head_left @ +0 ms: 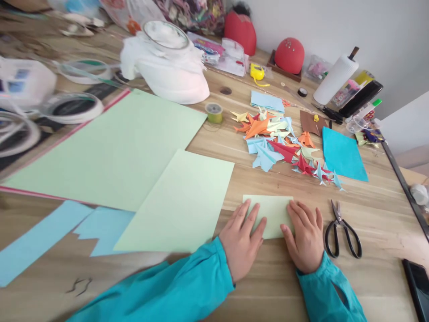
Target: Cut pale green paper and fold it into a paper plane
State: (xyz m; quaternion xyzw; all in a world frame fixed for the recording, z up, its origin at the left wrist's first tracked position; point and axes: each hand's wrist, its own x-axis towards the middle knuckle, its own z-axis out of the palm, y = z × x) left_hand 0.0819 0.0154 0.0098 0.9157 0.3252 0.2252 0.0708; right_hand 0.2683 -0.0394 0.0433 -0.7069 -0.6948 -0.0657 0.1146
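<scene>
lying flat just right of the lower middle of the frame, a small pale green sheet (274, 213) rests on the wooden table (268, 277). a teal sleeve (167, 286) slants up from the bottom edge to the left hand (243, 241), which lies palm down over the sheet's left end. the right hand (306, 241) reaches up from the lower right, palm down and angled inward over the other end. fingers cover parts of both short edges, and i cannot tell whether the paper is folded or a single layer. a black phone (417, 286) is cut off by the right edge of the frame. both hands are loose, fingers spread and nearly straight, touching the sheet from above without clasping anything. just right of the right hand lie black-handled scissors (339, 221). left of the left hand is a larger pale green sheet (187, 201). right of the upper middle, folded paper shapes (258, 127) overlap too much to count.
</scene>
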